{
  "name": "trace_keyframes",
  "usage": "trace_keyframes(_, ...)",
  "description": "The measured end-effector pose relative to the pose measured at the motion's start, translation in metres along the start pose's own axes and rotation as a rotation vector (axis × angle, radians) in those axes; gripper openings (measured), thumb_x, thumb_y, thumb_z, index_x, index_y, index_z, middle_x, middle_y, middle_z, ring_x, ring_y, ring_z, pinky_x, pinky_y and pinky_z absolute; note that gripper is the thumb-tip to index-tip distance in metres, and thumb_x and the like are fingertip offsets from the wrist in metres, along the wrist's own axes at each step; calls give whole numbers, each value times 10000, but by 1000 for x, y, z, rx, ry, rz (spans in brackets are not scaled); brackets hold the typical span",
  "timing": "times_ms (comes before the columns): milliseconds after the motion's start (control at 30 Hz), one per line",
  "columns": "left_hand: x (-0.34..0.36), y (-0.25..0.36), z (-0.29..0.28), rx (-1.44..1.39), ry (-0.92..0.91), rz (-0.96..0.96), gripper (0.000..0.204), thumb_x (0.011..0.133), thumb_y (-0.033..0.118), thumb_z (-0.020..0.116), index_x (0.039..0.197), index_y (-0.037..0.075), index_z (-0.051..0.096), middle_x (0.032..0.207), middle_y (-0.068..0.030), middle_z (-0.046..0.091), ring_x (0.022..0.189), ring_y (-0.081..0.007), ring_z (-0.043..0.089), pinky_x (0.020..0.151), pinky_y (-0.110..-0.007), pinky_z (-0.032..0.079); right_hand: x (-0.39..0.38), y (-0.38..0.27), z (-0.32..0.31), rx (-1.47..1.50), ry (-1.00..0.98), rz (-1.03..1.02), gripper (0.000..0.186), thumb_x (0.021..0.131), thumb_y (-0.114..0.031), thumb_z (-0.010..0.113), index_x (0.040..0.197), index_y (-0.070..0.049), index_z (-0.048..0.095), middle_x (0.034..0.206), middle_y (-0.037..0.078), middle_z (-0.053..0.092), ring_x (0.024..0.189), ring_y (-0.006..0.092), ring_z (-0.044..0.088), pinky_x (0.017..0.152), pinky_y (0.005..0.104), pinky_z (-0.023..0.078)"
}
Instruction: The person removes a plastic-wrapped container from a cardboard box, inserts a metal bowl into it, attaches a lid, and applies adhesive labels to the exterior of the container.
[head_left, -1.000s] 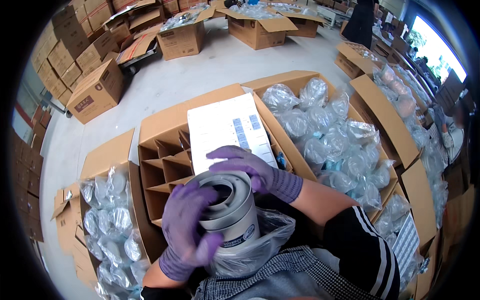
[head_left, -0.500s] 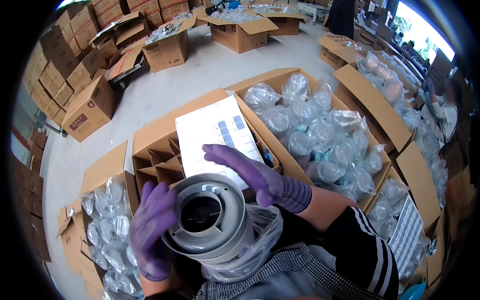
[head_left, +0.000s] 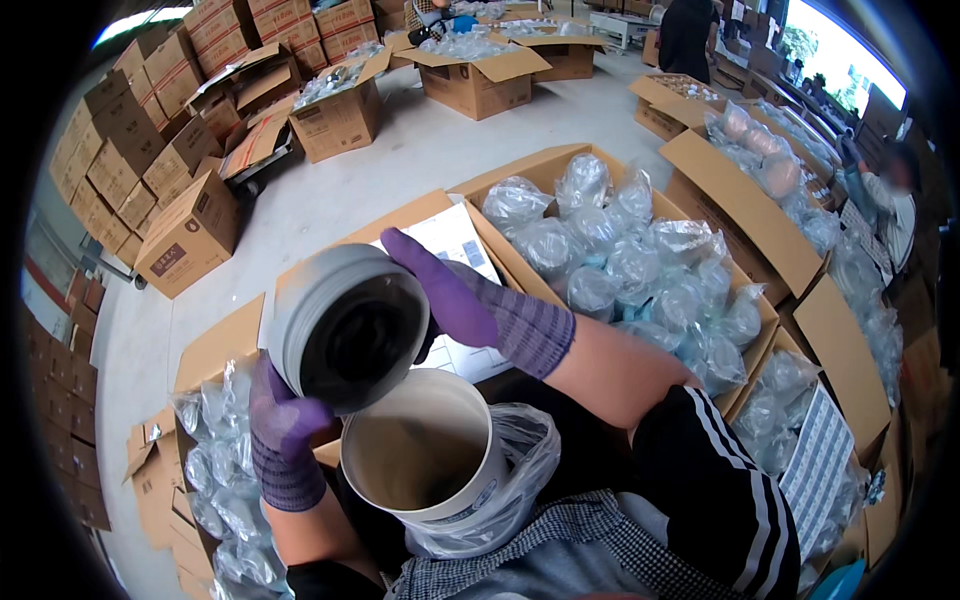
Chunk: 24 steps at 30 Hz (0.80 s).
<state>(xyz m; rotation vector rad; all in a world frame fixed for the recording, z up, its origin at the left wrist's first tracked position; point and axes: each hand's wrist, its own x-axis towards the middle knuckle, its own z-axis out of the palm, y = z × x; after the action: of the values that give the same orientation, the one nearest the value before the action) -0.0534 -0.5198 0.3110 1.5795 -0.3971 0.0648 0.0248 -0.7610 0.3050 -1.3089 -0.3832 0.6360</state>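
A round grey lid (head_left: pixel 293 312) with a dark hollow inside is held tilted on edge between my two hands. My left hand (head_left: pixel 288 410), in a purple glove, grips its lower left side. On its right side, my right hand (head_left: pixel 445 300) in the same kind of glove presses with the fingers together. Just below stands a cylindrical white tub (head_left: pixel 480 470), its mouth uncovered and its inside pale with a dark smudge. A clear plastic bag (head_left: pixel 525 450) is bunched around the tub, close to my body. White printed sheets (head_left: pixel 465 240) lie on the carton behind the hands.
A large carton (head_left: pixel 590 345) of plastic-wrapped round items stands to the right, another carton (head_left: pixel 225 345) of wrapped items to the left. A closed carton (head_left: pixel 190 235) sits on the floor at the far left. A person (head_left: pixel 890 205) sits at the far right.
The lid has come off the tub and is now lifted and tipped, showing its underside. Both hands have closed onto its sides; before, they were spread around it.
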Motion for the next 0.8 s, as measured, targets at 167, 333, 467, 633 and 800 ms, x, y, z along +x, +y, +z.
trace_keyframes(167, 57, -71, -43, -589, 119, -154, 490, 1047, 332, 524, 1386, -20, 538, 1341, -157, 631, 1199, -273, 642, 1038, -421, 518, 60, 4, -24, -1071, 527, -949, 767, 989, -588, 543, 1460, 10, 448, 1423, 242, 509, 1348, 352, 498, 1156, 469, 396)
trace_keyframes(333, 64, -90, 18, -233, 269, -111, 475, 952, 244, 678, 1330, -28, 584, 1177, -125, 688, 1064, -202, 670, 938, -342, 549, 72, 65, -36, -1362, 288, -946, 740, 933, -321, 699, 1536, -76, 347, 1424, 221, 488, 1320, 375, 529, 1066, 465, 510)
trace_keyframes(467, 61, -89, 42, 163, 223, 42, 467, 857, 97, 783, 1269, -49, 619, 1107, -103, 705, 964, -150, 665, 871, -293, 539, 67, 86, -29, 283, -49, -54, 608, 1048, -568, 453, 1377, -58, 491, 968, 145, 651, 667, 226, 673, 605, 375, 601)
trace_keyframes(633, 49, -80, 23, -232, 299, -208, 429, 956, 256, 696, 1256, -43, 631, 1116, -115, 720, 975, -173, 695, 870, -296, 560, 53, 89, -36, -1013, 405, -732, 831, 750, -370, 863, 1406, -15, 495, 1356, 218, 519, 1223, 362, 574, 1046, 457, 486)
trace_keyframes(800, 53, -107, 55, -31, 114, 69, 682, 825, 213, 826, 1401, -14, 542, 1205, -132, 691, 1077, -177, 664, 960, -315, 519, 54, 97, -39, -822, 362, -382, 595, 914, -269, 704, 1414, -49, 470, 1366, 214, 541, 1141, 343, 633, 950, 425, 554)
